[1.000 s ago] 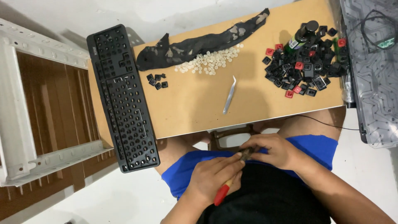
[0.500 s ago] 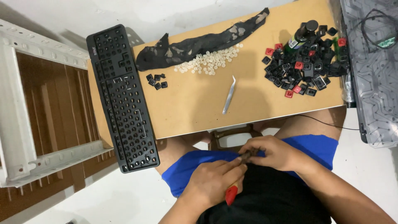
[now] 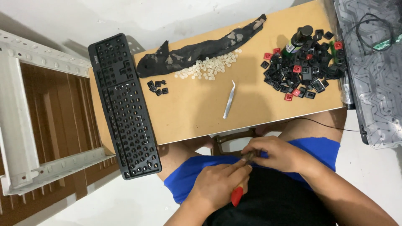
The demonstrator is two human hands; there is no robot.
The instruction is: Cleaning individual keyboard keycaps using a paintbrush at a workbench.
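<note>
Little changed since half a second ago: left hand (image 3: 215, 188) still curled around the red-handled tool (image 3: 237, 195), right hand (image 3: 274, 152) still pinching a small dark part (image 3: 248, 157) at its tip, over the lap below the worktop (image 3: 197, 113). Tweezers (image 3: 229, 99), keycaps (image 3: 301, 73) and keyboard (image 3: 124, 106) up on that worktop.

The bench (image 3: 192, 113) is matt, smooth light-brown board, and on it lie shiny metal tweezers (image 3: 229, 99) and a crumpled black cloth (image 3: 197, 52). The keyboard frame (image 3: 124, 106) and loose keycaps (image 3: 301, 75) look like matt black plastic, some caps red. The tool's handle (image 3: 236, 195) is glossy red plastic.
</note>
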